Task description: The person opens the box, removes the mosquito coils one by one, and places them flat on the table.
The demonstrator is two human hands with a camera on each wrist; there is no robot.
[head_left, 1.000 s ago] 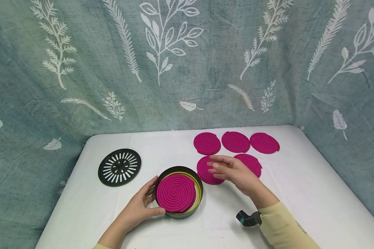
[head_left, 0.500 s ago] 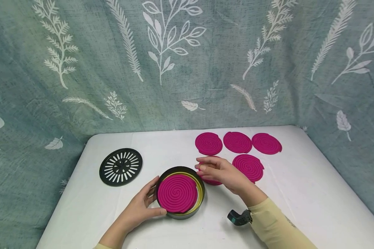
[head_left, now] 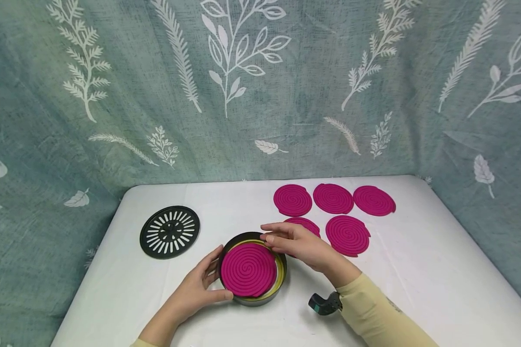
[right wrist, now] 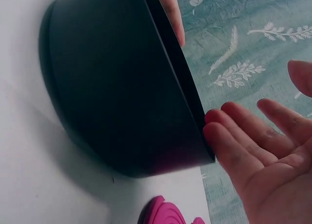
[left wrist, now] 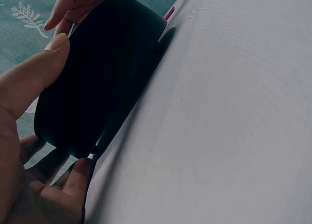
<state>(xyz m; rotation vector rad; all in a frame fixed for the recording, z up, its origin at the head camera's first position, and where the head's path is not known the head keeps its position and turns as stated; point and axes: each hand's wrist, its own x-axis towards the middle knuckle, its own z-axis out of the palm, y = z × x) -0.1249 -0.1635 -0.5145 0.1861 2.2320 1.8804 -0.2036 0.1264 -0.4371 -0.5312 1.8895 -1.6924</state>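
A round black coaster holder [head_left: 260, 302], yellow inside, stands near the front of the table. A pink spiral coaster [head_left: 248, 270] lies within its rim. My left hand [head_left: 197, 284] grips the holder's left side, thumb at the near edge and fingers round the far side; the left wrist view shows the dark wall [left wrist: 102, 68] between thumb and fingers. My right hand [head_left: 297, 243] hovers over the holder's right rim with fingers extended and nothing held. In the right wrist view, fingertips [right wrist: 214, 131] are right at the rim of the holder [right wrist: 117, 82].
Several pink spiral coasters [head_left: 348, 235] lie flat at the back right; one coaster [head_left: 304, 223] is partly hidden behind my right hand. A black slotted round lid [head_left: 170, 232] lies at left. A patterned curtain [head_left: 260, 96] hangs behind the white table [head_left: 417, 270].
My right hand has moved left, from above the nearest loose coaster to the holder's right rim. The left hand keeps its grip, and the view has shifted slightly.
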